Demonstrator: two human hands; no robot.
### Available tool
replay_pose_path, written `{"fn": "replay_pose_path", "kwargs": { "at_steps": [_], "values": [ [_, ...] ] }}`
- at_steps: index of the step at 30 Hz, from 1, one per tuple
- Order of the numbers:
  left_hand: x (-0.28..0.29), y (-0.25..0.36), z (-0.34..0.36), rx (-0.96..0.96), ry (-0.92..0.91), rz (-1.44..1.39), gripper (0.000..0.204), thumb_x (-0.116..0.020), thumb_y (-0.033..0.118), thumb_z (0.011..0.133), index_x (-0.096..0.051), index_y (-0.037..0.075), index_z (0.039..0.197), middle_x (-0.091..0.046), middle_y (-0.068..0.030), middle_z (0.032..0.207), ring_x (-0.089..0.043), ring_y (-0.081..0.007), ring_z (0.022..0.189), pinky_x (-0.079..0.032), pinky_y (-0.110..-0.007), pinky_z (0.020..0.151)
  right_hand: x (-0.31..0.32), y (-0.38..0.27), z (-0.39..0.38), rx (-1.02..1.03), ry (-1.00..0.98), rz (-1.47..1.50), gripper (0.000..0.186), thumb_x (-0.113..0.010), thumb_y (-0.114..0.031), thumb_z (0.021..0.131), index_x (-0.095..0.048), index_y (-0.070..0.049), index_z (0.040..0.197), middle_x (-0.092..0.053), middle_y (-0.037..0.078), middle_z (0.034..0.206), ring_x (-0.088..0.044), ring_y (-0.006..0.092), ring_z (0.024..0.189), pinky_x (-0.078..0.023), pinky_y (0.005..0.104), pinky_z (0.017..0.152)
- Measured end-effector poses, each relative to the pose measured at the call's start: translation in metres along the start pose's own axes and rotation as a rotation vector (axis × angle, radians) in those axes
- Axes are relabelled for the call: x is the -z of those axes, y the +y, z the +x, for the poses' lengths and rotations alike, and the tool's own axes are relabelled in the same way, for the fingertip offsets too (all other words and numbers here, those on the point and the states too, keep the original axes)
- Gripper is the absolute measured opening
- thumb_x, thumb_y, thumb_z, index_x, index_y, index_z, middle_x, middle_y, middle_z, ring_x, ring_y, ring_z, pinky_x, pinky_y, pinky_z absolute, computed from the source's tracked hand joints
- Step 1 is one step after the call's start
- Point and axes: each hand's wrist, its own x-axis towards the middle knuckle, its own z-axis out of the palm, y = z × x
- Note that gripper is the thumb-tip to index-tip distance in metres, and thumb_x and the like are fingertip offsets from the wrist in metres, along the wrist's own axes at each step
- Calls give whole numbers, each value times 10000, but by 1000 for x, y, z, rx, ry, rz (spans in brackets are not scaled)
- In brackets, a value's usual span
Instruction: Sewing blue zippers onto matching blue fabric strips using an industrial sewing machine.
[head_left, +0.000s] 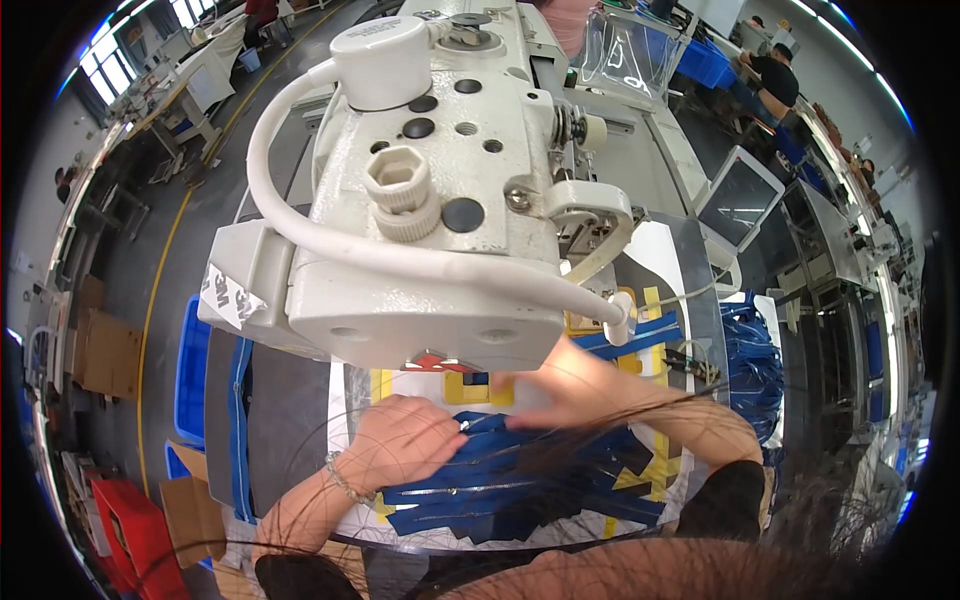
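Observation:
Blue zippers (480,480) with pale teeth lines lie side by side in a pile on the worktop. My left hand (405,440) is closed at the pile's far edge, its fingertips on the end of one zipper by a small shiny pull. To its right, my right hand (555,385) reaches toward the yellow-edged opening (466,390) beneath the machine head, thumb and fingers apart. Its fingers are slightly blurred and partly hidden by the white sewing machine head (430,290). I see nothing held in it.
More blue zippers (755,360) hang in a bundle at the right, and one long blue strip (240,430) runs down the left edge. A screen (740,205) stands at the back right. Blue bins (192,370) and cardboard boxes (105,350) are at the left.

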Motion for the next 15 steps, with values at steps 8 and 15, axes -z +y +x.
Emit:
{"fn": "replay_pose_path", "kwargs": {
  "at_steps": [8,15],
  "values": [
    [-3,22,18,-280,-106,18,725,-679,527,719,-528,-44,1139,-477,-245,1289,-488,-381,1197,-406,-451,990,-7,10,-34,-34,68,-397,433,-694,-127,747,-571,-110,1162,-564,84,1182,-618,244,903,-499,348,732],
    [-11,18,11,-270,-80,66,842,-582,631,730,-487,-53,1213,-458,-269,1298,-499,-382,1175,-408,-454,991,-33,26,-42,-4,200,-306,448,-626,15,704,-627,-112,1134,-593,83,1087,-641,246,794,-522,324,632]
  ]
}}
